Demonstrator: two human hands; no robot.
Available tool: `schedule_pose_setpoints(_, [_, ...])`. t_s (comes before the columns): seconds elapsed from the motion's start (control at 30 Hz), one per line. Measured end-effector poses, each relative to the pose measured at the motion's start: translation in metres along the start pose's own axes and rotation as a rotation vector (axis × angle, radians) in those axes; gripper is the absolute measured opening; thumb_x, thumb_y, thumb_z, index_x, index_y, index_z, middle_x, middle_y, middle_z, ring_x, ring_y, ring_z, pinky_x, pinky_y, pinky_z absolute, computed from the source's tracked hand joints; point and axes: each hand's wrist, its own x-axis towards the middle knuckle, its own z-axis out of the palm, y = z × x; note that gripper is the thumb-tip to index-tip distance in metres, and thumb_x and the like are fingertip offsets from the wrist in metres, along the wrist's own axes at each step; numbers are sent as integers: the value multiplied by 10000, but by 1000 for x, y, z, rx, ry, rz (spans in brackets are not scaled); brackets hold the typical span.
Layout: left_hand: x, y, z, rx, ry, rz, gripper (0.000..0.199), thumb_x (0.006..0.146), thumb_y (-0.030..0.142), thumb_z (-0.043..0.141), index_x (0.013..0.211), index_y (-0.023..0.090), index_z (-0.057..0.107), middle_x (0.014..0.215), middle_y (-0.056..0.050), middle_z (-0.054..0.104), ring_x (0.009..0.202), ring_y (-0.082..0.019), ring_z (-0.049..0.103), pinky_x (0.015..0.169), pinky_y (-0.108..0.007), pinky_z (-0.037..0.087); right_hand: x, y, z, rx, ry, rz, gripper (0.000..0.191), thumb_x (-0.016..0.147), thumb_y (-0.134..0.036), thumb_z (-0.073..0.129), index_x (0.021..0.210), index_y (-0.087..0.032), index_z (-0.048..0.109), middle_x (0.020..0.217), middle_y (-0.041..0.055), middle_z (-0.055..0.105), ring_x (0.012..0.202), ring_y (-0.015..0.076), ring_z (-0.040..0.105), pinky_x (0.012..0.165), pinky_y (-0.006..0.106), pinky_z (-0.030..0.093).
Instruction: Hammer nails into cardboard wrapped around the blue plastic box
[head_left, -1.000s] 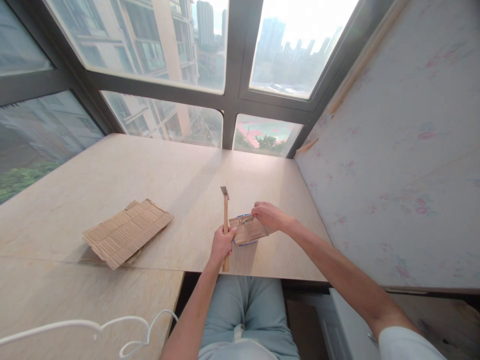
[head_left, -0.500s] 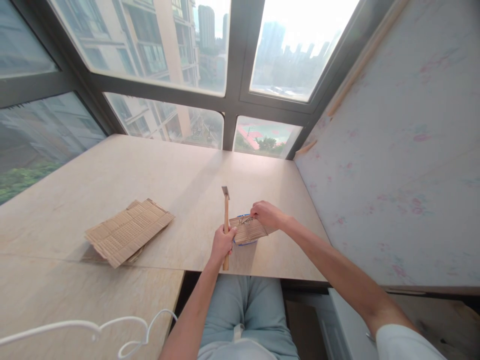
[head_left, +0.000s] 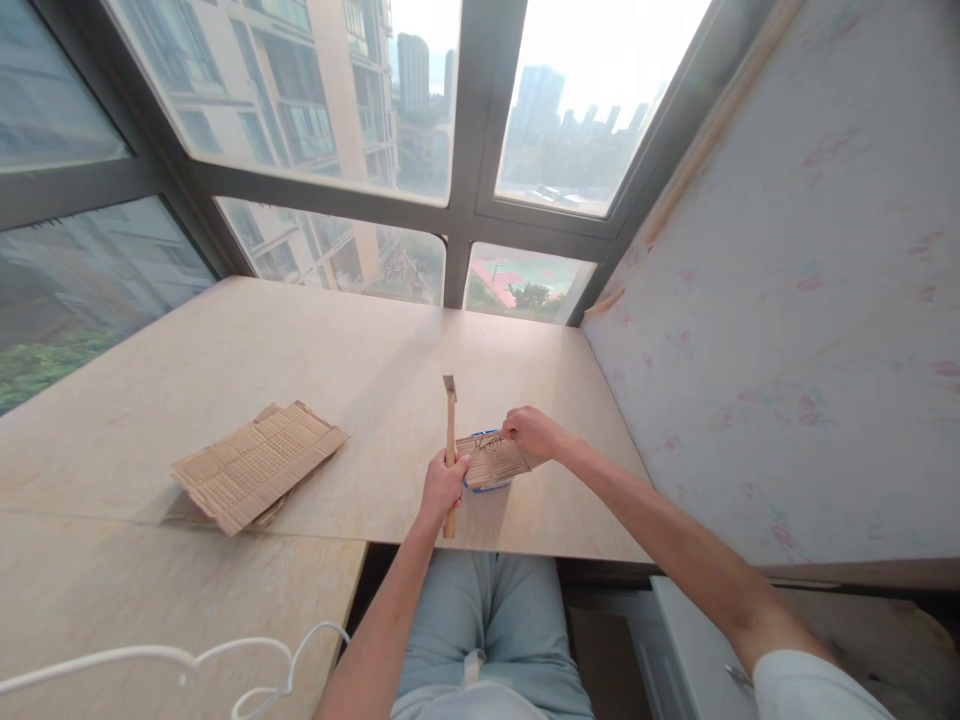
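My left hand [head_left: 442,484] is closed round the wooden handle of a small hammer [head_left: 451,425], which stands with its metal head pointing away from me. The thumb side of that hand is at the left edge of a small corrugated cardboard piece [head_left: 499,463]. Several thin dark nails [head_left: 489,441] lie on the cardboard's far part. Under the cardboard, the blue edge of a container [head_left: 489,489] shows. My right hand [head_left: 531,432] is pinched at the cardboard's far right, beside the nails; what its fingertips hold is too small to make out.
A stack of corrugated cardboard sheets [head_left: 259,465] lies on the pale countertop [head_left: 315,340] to the left. White curled wire or tubing [head_left: 247,645] crosses the lower left. Windows [head_left: 330,240] bound the far side, and a flower-patterned wall [head_left: 787,330] stands at right.
The view has shifted slightly. My right hand stays pinched at the cardboard's far right, and my left hand still holds the hammer in nearly the same place.
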Motion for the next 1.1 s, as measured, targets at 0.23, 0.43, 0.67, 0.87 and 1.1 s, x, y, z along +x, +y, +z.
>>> schedule_pose_setpoints(0.23, [-1, 3, -1, -3, -4, -10, 263, 794, 353, 617, 779, 200, 404, 491, 100, 393, 301, -51, 332, 289, -168, 270, -11, 11, 7, 170, 133, -7, 351, 746, -9, 554, 1028, -133, 722, 878, 78, 666, 733, 140, 592, 701, 235, 436])
schedule_pose_setpoints(0.43, [2, 6, -2, 26, 1, -9, 256, 800, 346, 614, 768, 202, 404, 480, 103, 393, 298, -54, 329, 282, -169, 276, -13, 22, -18, 257, 236, -31, 479, 710, 62, 463, 1089, -127, 688, 964, 92, 676, 779, 135, 614, 707, 231, 466])
schedule_pose_setpoints(0.67, [10, 3, -8, 78, -19, 49, 321, 798, 435, 626, 737, 192, 426, 469, 100, 385, 293, -58, 352, 273, -167, 292, -5, -23, -36, 278, 248, -84, 438, 734, 49, 440, 1025, -134, 711, 987, 88, 682, 817, 142, 620, 760, 247, 459])
schedule_pose_setpoints(0.87, [0, 6, -18, 120, 39, 71, 417, 805, 586, 570, 760, 191, 446, 494, 88, 396, 308, -71, 368, 278, -183, 299, -1, -40, -36, 281, 293, -44, 358, 786, 21, 466, 993, -138, 711, 1002, 96, 692, 882, 158, 621, 809, 271, 458])
schedule_pose_setpoints(1.1, [-36, 43, -32, 256, 221, 214, 297, 831, 478, 564, 815, 183, 532, 604, 9, 539, 501, -139, 529, 435, -212, 374, -12, -80, -26, 812, 305, 83, 341, 856, -332, 600, 1136, -139, 625, 996, 93, 676, 863, 169, 621, 759, 292, 484])
